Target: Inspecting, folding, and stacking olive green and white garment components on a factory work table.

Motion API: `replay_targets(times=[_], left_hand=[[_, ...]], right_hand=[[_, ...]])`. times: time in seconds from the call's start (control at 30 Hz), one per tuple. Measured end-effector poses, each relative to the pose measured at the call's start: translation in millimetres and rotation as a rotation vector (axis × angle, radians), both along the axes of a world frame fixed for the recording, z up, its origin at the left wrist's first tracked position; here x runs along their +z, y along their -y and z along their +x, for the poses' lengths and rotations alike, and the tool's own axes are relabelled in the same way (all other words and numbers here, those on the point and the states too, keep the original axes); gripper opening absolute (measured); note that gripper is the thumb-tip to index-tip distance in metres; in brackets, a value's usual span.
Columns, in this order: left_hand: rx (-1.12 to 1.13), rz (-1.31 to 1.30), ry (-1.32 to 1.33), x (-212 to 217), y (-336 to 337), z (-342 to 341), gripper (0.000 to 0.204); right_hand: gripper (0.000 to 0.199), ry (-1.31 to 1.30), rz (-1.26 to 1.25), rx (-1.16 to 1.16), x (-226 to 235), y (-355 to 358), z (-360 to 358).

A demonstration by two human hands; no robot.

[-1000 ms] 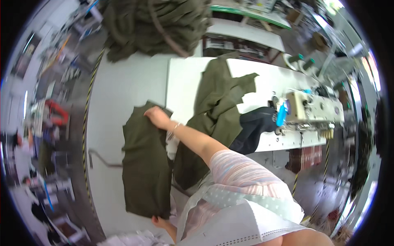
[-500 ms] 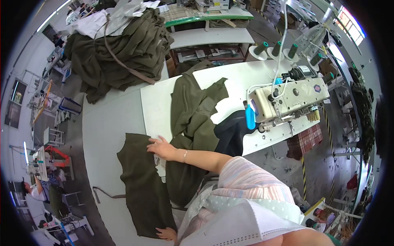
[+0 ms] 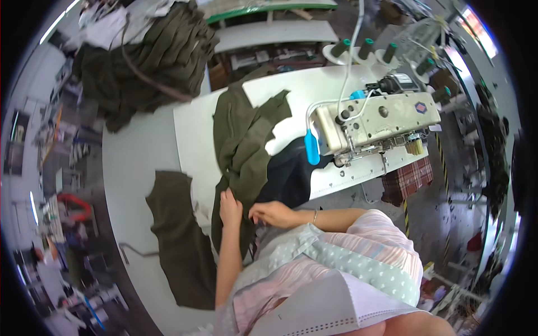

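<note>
An olive-green garment piece [image 3: 244,154] lies bunched lengthwise on the white table, its lower part hanging toward my lap. My left hand [image 3: 230,210] is closed on its near part, fingers pressed together on the cloth. Just to the right, my right hand [image 3: 273,214] is curled at the garment's edge, thumb and fingers pinching cloth there; its fingertips are partly hidden. A separate flat olive-green fabric panel [image 3: 182,241] rests left of my left forearm, touched by neither hand. Black cloth [image 3: 288,173] lies between the garment and the sewing machine [image 3: 381,123].
A big heap of olive-green cloth [image 3: 151,67] covers the far left, with a strap across it. Green thread cones [image 3: 364,49] stand behind the machine. A narrow dark strip [image 3: 137,252] lies beside the panel. Red plaid cloth [image 3: 406,179] hangs below the table's right edge.
Both hands have left the flat panel. My right hand moved right and my left hand came up from the panel's near end; both now hold the bunched garment piece. The view shifted slightly.
</note>
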State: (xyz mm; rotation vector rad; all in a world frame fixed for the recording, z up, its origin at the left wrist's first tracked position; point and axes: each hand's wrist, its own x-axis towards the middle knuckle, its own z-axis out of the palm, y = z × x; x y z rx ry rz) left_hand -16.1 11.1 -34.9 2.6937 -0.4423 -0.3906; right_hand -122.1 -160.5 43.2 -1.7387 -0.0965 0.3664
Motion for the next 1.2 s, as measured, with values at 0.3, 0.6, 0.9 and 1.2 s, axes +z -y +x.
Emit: replay_targets(times=[0.3,0.6,0.9,1.2], left_hand=[[0.201,-0.644,0.171,154.7,-144.4,-67.6,0.035],[0.567,-0.630,0.839,270.4,-233.5,-248.5,0.009],[0.815,-0.901,0.280,151.6,-234.1,-262.5,0.033],[0.919,-0.997,0.397,141.5,-230.5,-291.8,0.031]], right_hand=[[0.025,0.104,0.390,-0.529,-4.9,10.2,27.9],[0.028,0.175,0.495,-0.315,10.0,-31.5,39.0],[0.041,-0.872,0.409,0.703,26.1,-161.2,9.9],[0.035,-1.438,0.425,0.832,22.0,-210.3,-21.4]])
